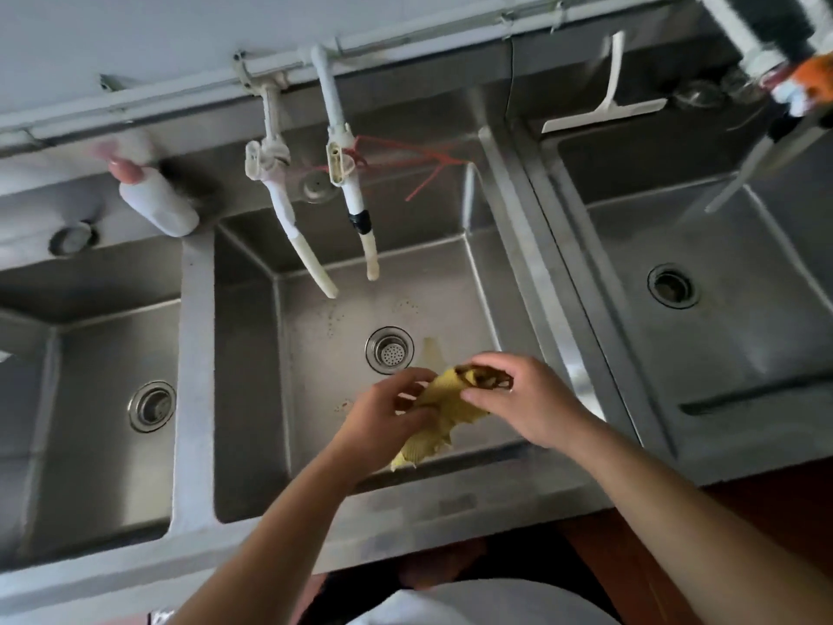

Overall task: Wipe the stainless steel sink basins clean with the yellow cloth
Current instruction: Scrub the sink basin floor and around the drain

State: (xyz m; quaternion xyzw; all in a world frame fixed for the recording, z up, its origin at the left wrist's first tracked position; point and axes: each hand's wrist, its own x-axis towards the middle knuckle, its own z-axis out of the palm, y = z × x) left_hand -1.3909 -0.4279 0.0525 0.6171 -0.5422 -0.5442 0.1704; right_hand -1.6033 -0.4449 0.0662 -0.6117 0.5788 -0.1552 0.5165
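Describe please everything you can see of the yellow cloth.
The yellow cloth looks like a thin, ribbed textile, crumpled and partly bunched, with a frayed lower end hanging down. A dark patch shows at its upper end. It is held in the air above the middle basin, between the left hand and the right hand; the fingers of both pinch it.

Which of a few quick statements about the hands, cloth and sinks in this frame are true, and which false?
1. Both hands hold the yellow cloth over the middle basin. True: left hand and right hand grip it.
2. The cloth lies flat on the basin floor. False: it is bunched up in the hands.
3. Two white taps hang over the middle basin. True.
4. The squeegee lies in the left basin. False: it rests behind the right basin.
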